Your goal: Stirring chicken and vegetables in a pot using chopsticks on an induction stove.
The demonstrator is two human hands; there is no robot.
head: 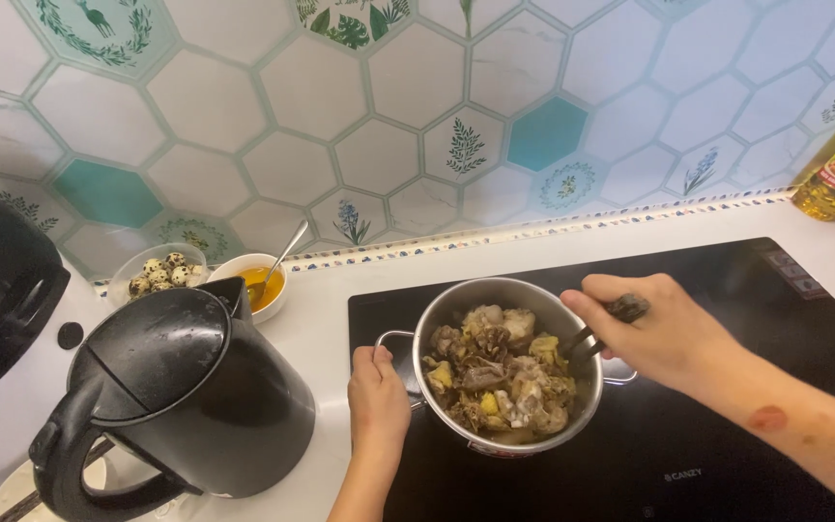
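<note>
From the head camera, a steel pot [509,372] of meat pieces [500,377] sat on the black cooktop [727,454]. The left hand [376,391] gripped the pot's left handle [390,338]. Over the pot's right rim, the right hand [654,329] was closed around a dark utensil [599,333] dipping into the meat. Left of the pot stood a black kettle [181,406].

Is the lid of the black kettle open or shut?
Shut. The lid of the black electric kettle lies flat on the body, with no gap showing.
</note>
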